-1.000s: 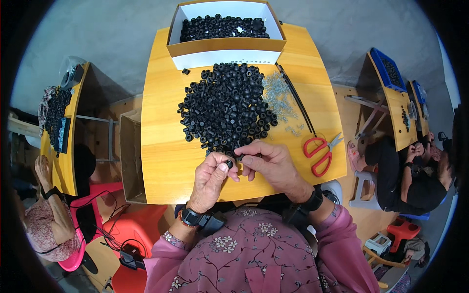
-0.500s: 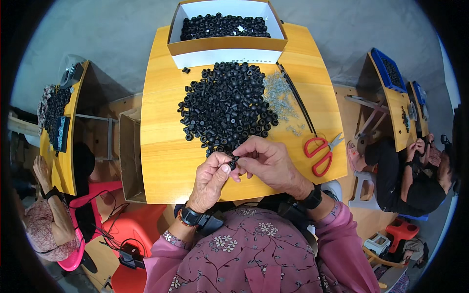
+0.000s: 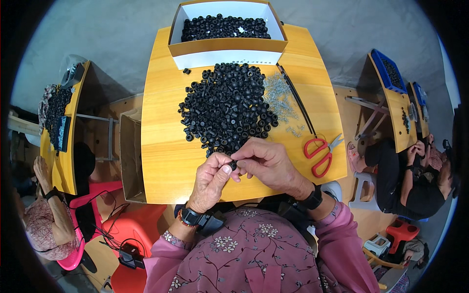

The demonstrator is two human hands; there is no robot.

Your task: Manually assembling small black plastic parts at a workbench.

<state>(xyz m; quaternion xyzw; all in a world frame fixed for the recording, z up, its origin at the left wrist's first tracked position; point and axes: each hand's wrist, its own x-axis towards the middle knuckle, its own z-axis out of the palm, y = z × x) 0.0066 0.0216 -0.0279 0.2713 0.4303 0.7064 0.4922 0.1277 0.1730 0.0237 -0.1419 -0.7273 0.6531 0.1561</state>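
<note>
My left hand [image 3: 211, 181] and my right hand [image 3: 270, 163] meet at the near edge of a yellow wooden table [image 3: 163, 161]. Together their fingertips pinch one small black rubber ring [image 3: 233, 165]. Just beyond the hands lies a big heap of the same black rings [image 3: 225, 107]. A scatter of small silver screws [image 3: 280, 100] lies to the right of the heap. A cardboard box [image 3: 227, 47] at the far edge holds more black rings.
Red-handled scissors [image 3: 320, 151] lie at the table's right, beside long thin black rods [image 3: 296, 100]. An open carton [image 3: 131, 156] stands at the left of the table. Other people sit at yellow tables on the left [image 3: 58, 132] and right [image 3: 398, 112].
Both hands stay together at the table's near edge; the fingers have shifted a little around the small black ring.
</note>
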